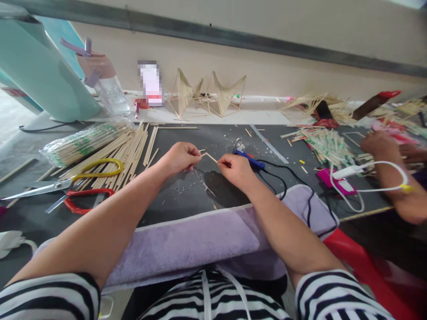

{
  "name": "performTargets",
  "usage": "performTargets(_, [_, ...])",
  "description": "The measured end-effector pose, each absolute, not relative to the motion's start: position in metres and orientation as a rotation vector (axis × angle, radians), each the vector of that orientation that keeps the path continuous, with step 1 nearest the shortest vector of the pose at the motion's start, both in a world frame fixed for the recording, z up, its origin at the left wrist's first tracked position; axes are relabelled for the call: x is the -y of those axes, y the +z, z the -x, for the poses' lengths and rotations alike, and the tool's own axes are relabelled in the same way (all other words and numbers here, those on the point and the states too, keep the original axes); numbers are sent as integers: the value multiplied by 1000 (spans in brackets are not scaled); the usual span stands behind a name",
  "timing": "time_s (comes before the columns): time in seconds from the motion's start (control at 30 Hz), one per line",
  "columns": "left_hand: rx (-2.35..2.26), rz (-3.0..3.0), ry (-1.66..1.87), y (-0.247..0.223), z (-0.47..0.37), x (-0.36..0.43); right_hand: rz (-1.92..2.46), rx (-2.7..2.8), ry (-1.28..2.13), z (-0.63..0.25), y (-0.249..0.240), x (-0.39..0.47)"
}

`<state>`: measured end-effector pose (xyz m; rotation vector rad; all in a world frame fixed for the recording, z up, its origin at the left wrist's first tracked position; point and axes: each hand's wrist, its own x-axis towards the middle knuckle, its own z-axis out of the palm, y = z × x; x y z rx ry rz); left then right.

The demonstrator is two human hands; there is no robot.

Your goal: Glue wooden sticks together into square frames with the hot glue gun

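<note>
My left hand [183, 156] pinches the end of one thin wooden stick, its fingers closed. My right hand [236, 169] is pinched on a second wooden stick [211, 157], whose far end meets the first at an angle between my hands. Whether the two are stuck together I cannot tell. Just right of my right hand lies a blue glue gun [249, 159] with a clump of glue at its nozzle and a black cord. Loose wooden sticks [125, 155] lie fanned out left of my left hand, beside a plastic-wrapped bundle of sticks [88, 141].
Scissors [70, 182] with yellow and red handles lie at left. Two stick models [222, 95], a phone [151, 84] and a water bottle [110, 89] stand at the back. A clear glue stick [269, 144], a pink power adapter [336, 182] and another person's arm [393, 164] are at right.
</note>
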<state>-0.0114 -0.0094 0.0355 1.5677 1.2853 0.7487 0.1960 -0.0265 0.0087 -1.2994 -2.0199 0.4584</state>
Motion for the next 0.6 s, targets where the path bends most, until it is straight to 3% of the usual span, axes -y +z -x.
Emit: performTargets(0.6, [-1306,-1565,747,35,12,9,1294,2014,452,-197,10,27])
